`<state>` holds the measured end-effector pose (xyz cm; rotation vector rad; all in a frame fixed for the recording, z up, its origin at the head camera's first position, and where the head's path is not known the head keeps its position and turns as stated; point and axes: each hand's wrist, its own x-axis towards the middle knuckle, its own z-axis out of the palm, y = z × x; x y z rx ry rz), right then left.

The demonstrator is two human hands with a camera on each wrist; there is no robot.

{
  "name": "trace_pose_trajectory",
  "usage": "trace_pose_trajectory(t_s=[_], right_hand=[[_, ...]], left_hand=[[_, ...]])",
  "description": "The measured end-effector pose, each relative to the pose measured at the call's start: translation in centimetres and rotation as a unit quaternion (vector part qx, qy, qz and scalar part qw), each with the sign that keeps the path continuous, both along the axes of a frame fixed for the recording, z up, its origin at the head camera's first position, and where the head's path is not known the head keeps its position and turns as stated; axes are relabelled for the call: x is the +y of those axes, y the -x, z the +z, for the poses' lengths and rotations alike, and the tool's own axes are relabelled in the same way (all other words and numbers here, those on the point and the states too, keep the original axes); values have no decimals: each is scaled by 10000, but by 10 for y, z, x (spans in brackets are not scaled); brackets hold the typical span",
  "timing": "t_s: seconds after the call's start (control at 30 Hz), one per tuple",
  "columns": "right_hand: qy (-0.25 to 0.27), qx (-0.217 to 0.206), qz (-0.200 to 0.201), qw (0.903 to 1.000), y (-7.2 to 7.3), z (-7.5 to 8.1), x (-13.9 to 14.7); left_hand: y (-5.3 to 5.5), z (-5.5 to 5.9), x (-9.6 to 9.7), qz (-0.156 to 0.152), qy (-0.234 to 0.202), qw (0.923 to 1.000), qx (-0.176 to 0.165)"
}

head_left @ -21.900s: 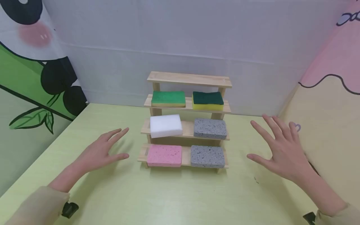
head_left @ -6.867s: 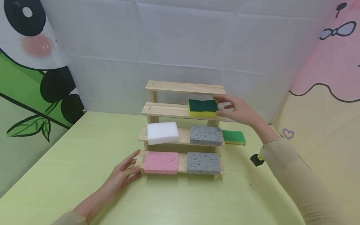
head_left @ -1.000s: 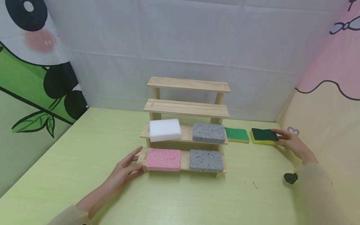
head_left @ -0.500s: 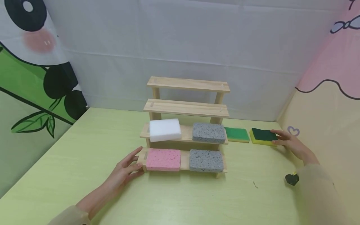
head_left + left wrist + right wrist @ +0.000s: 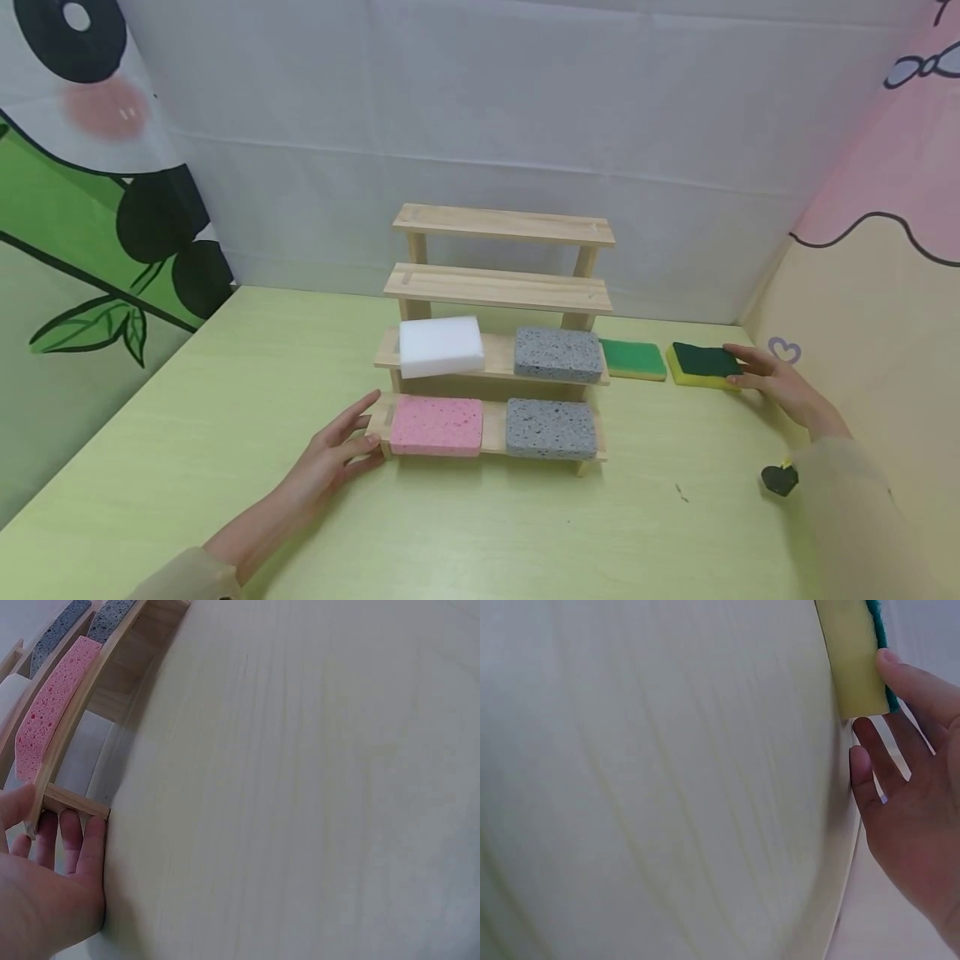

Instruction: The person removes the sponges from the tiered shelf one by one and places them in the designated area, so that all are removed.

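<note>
In the head view my left hand (image 5: 326, 458) grips the left end of the lowest shelf of a stepped wooden rack (image 5: 498, 287). Its thumb lies at the board's edge, with the other fingers around the leg below, as the left wrist view shows. My right hand (image 5: 787, 387) holds the right end of a yellow sponge with a dark green scouring top (image 5: 705, 362), which lies on the table. Thumb and fingers sit around that sponge's end (image 5: 859, 667) in the right wrist view. A thinner bright green sponge (image 5: 632, 359) lies just left of it, partly behind the rack.
On the rack's lowest shelf are a pink sponge (image 5: 437, 425) and a grey speckled block (image 5: 551, 429). One shelf up sit a white block (image 5: 441, 346) and another grey block (image 5: 558, 354). The two upper boards are bare. A cloth wall (image 5: 487, 108) stands behind.
Since the oldest frame, both green-topped sponges have gone from the rack to the table at right, and my left hand has come to the rack. Over the last second hardly anything moves.
</note>
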<state>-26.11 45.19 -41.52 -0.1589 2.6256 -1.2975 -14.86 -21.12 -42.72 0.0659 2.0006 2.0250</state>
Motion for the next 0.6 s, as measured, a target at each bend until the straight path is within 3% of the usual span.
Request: trace_pose_trajectory(t_s=[0.6], right_hand=[[85, -65, -43, 9999, 3, -3, 2]], left_hand=[[1, -1, 0, -3, -2, 10000, -23]])
